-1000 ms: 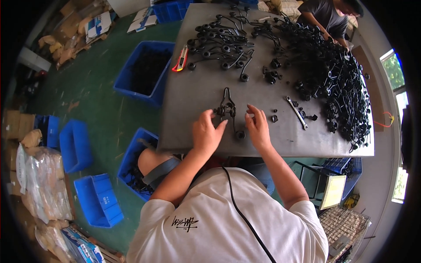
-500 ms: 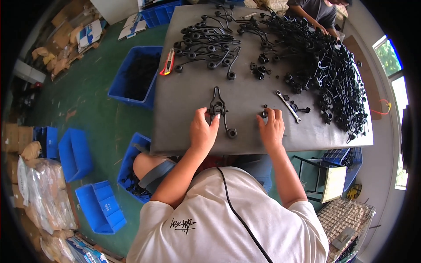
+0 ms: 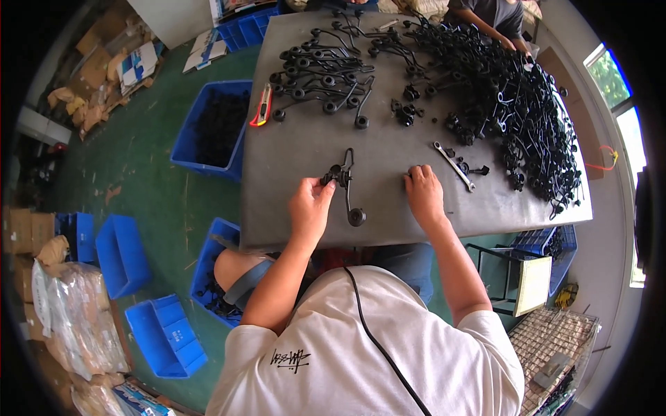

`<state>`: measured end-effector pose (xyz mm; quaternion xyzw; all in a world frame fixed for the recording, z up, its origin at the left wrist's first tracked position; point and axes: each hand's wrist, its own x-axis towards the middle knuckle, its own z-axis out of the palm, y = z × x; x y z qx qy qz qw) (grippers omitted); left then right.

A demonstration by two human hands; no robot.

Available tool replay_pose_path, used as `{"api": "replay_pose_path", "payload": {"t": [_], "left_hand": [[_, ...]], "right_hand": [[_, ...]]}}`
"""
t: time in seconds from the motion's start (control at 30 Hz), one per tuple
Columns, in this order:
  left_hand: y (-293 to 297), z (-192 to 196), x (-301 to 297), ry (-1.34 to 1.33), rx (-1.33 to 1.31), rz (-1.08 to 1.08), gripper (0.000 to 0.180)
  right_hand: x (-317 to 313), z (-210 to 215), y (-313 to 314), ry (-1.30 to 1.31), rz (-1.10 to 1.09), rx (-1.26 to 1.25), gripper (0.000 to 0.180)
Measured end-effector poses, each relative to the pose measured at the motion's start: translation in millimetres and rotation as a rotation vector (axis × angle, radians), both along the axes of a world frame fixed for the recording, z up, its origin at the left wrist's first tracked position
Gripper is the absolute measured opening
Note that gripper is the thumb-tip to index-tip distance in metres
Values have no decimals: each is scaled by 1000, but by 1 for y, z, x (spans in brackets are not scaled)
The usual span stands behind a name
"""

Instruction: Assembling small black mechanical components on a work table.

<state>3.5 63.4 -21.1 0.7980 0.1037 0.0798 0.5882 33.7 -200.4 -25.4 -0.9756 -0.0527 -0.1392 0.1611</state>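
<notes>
My left hand pinches a black bent-rod part by the clamp-like fitting at its side. The part has a narrow loop at its far end and a round roller at its near end, and it is tilted so that I see it from the side. On the dark tabletop to the right, the fingers of my right hand are bunched together, pointing down. A small dark bit shows at their tips, too hidden to name. Close by on the right lies a wrench, beside a few small black fittings.
A large heap of black rod parts covers the table's right side. More rods with rollers lie at the far left, near a red utility knife. Blue bins stand on the floor to the left. Another person is at the far right.
My left hand has turned the rod part onto its side and shifted slightly left. The fingers of my right hand have drawn together over the small dark pieces.
</notes>
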Motion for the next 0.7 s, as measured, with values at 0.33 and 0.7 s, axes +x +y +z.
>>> {"api": "replay_pose_path", "payload": {"t": [0.33,0.7], "left_hand": [[-10,1,-3,109,-395,-113,27],[-10,8,-4,166,-391,-112,29]], "right_hand": [[-29,14,34,-23,168,155,21],[-26,42,76,52,295,810,31]]}}
